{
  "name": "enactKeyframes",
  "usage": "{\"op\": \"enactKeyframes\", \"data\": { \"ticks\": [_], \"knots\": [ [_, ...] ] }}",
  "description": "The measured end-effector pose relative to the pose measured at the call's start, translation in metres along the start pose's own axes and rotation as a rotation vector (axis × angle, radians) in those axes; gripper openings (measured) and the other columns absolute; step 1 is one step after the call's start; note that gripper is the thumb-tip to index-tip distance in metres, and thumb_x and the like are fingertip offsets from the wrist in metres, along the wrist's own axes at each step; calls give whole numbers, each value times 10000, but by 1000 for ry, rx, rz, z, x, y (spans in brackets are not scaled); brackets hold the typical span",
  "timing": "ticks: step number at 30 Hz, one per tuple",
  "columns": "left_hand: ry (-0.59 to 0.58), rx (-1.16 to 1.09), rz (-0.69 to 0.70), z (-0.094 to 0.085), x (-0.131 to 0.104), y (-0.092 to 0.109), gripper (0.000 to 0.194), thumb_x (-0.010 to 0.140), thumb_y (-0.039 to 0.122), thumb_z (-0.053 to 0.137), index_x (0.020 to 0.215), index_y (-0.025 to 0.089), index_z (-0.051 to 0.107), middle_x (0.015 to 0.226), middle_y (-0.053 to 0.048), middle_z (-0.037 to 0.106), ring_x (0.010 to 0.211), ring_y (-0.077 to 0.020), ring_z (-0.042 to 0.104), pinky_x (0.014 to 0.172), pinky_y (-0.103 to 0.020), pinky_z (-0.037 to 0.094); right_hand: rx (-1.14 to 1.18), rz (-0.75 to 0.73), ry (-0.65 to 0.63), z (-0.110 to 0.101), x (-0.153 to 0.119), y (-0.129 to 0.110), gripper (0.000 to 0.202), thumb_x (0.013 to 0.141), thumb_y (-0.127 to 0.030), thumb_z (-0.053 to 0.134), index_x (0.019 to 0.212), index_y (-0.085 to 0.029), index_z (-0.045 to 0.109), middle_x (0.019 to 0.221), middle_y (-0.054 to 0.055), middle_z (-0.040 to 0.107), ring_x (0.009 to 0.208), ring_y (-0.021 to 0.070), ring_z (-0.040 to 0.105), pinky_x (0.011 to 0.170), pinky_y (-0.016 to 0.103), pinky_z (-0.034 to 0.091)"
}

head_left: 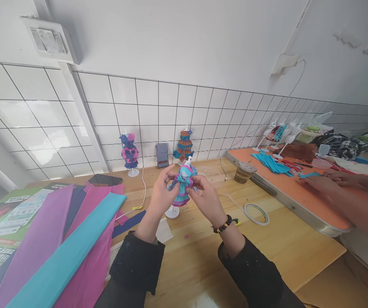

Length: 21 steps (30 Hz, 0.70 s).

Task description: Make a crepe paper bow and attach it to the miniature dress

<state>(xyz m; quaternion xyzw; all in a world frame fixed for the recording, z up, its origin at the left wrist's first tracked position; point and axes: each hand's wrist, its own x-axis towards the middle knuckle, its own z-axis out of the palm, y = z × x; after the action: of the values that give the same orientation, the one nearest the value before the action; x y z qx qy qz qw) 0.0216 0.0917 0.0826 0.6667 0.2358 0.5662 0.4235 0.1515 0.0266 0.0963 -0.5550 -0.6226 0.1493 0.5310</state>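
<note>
Both my hands close around a small blue and pink crepe-paper dress (182, 197) on a miniature white dress form, whose round base (172, 211) rests on the wooden table. My left hand (164, 192) pinches the left side of the dress at its ruffled waist. From the right, my right hand (205, 197) pinches the same ruffle with thumb and fingers. Behind the dress stands another mannequin in a brown and teal tiered dress (184, 145). Farther left is one in a navy and pink dress (129, 152).
Folded crepe paper in purple (38, 244), turquoise (71, 248) and pink lies at left. A phone (162, 155) leans on the tiled wall. A tape roll (256, 214) and a plastic cup (245, 172) sit at right. Another person's hands (323, 186) are over the orange table (286, 192).
</note>
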Motion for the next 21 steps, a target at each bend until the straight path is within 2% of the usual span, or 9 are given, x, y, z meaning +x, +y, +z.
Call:
{"op": "enactKeyframes", "data": {
  "ticks": [5,9,21],
  "knots": [
    [-20,-8,1,-2,-1,3,548,707,113,560,1213,238,393,916,-32,552,950,-163,536,906,-354,387,5,1,-2,0,0,1,254,747,-183,553,1000,-201,535,962,55,624,867,179,585,790,348,453],
    [-36,-48,-15,-3,-2,5,499,743,130,520,1216,226,393,891,-37,560,921,-161,546,864,-343,412,5,3,-2,-1,0,4,254,750,-185,551,1002,-199,535,971,57,622,869,179,586,787,346,455],
    [14,-93,-36,-2,2,2,460,781,174,506,1219,218,373,904,-47,559,896,-156,570,805,-316,448,-2,2,1,-1,-2,2,234,760,-207,552,993,-200,537,999,62,613,865,175,588,791,344,462]
  ]
}}
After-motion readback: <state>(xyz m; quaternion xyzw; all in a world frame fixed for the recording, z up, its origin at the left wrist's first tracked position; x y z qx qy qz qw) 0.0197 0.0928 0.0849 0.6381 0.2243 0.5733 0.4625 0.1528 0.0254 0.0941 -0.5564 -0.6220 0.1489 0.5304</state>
